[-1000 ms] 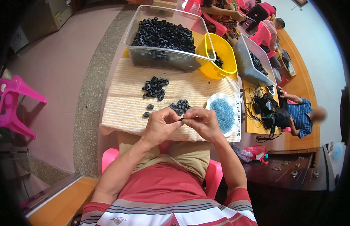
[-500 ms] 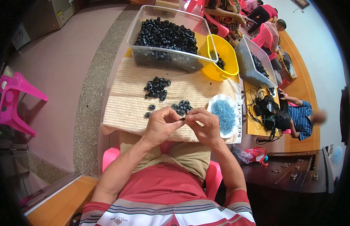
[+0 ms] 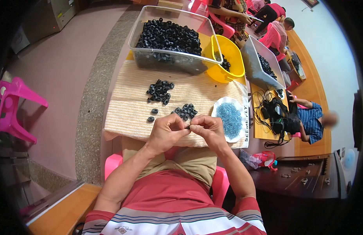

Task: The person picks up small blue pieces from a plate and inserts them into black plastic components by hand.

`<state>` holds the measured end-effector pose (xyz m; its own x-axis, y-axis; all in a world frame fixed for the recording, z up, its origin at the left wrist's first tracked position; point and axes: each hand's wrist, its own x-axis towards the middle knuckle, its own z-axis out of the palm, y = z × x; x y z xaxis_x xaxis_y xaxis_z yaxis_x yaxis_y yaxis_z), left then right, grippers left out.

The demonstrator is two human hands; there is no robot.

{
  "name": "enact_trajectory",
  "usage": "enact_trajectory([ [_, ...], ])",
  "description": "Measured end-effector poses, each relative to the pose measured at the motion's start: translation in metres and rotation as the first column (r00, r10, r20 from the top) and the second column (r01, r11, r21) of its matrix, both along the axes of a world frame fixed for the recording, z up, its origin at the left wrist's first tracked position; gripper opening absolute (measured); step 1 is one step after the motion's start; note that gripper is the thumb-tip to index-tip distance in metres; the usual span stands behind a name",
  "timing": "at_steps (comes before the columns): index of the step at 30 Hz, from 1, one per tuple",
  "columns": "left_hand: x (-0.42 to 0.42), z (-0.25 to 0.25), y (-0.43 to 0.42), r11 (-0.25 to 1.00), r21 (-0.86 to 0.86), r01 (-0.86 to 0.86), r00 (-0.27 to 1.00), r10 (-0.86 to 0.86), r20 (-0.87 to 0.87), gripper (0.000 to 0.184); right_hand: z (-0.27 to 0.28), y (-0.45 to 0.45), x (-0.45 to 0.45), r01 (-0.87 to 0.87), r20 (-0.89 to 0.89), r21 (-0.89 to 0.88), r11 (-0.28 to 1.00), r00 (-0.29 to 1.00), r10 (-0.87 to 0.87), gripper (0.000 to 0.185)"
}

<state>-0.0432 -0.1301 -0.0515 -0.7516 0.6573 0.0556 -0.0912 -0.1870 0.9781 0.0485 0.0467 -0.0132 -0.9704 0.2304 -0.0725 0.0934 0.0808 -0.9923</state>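
My left hand (image 3: 166, 132) and my right hand (image 3: 209, 131) meet above the near edge of a striped, cream towel (image 3: 126, 88). Both are closed in a pinch on one small black plastic piece (image 3: 187, 127), mostly hidden by the fingertips. Just beyond the fingers lies a small pile of black oval parts (image 3: 185, 111). Farther off is a second pile of black pieces (image 3: 160, 92), with two single black parts (image 3: 153, 114) nearer to my left hand. To the right of my right hand sits a white scalloped plate (image 3: 217, 105) with small clear-blue pieces (image 3: 229, 120) on it.
A large clear bin (image 3: 169, 55) full of black parts stands at the towel's far side. Beside it are a yellow tub (image 3: 224, 74) and another clear bin (image 3: 259, 76). Black cables (image 3: 273, 117) and a seated person (image 3: 312, 121) are at right. A pink stool (image 3: 19, 105) stands left.
The two hands have shifted slightly, with the fingertips still together on the small black piece. The whole view has moved a little; the piles look the same.
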Motion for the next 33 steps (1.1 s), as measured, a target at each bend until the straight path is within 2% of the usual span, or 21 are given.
enact_trajectory([
  [5, 0.001, -0.004, 0.002, 0.999, 0.017, 0.038, 0.999, -0.038, 0.028, 0.019, -0.012, 0.008, 0.002, -0.056, -0.094, 0.026, 0.998, 0.994, 0.058, 0.007],
  [11, -0.005, -0.01, 0.0, 0.992, 0.046, 0.113, 0.991, -0.116, 0.064, 0.021, -0.015, 0.007, 0.001, -0.081, -0.121, 0.027, 0.996, 0.989, 0.084, 0.009],
  [14, -0.008, -0.01, -0.001, 0.989, 0.027, 0.145, 0.983, -0.148, 0.105, 0.022, -0.011, 0.004, 0.002, -0.064, -0.135, 0.125, 0.99, 0.987, 0.081, 0.009],
  [17, -0.012, -0.006, -0.002, 0.988, 0.03, 0.154, 0.973, -0.157, 0.17, 0.023, 0.0, -0.001, 0.0, -0.018, -0.24, 0.459, 0.888, 0.96, 0.143, 0.015],
  [20, -0.013, -0.002, -0.003, 0.989, 0.046, 0.143, 0.965, -0.149, 0.214, 0.024, 0.003, -0.008, -0.002, 0.099, -0.374, 0.667, 0.738, 0.902, 0.217, 0.025],
  [24, -0.013, 0.003, -0.003, 0.991, 0.072, 0.114, 0.964, -0.128, 0.232, 0.021, 0.006, -0.013, -0.001, 0.186, -0.425, 0.781, 0.596, 0.857, 0.29, 0.038],
  [28, -0.011, 0.005, -0.002, 0.99, 0.098, 0.103, 0.963, -0.124, 0.24, 0.021, 0.013, -0.022, -0.002, 0.221, -0.445, 0.81, 0.544, 0.835, 0.323, 0.045],
  [31, -0.009, 0.0, 0.0, 0.989, 0.092, 0.115, 0.962, -0.134, 0.24, 0.022, -0.002, -0.021, -0.001, 0.281, -0.454, 0.836, 0.471, 0.836, 0.308, 0.045],
  [33, -0.008, -0.001, 0.0, 0.988, 0.098, 0.12, 0.958, -0.141, 0.25, 0.023, -0.004, -0.021, -0.001, 0.293, -0.466, 0.824, 0.485, 0.837, 0.287, 0.043],
])
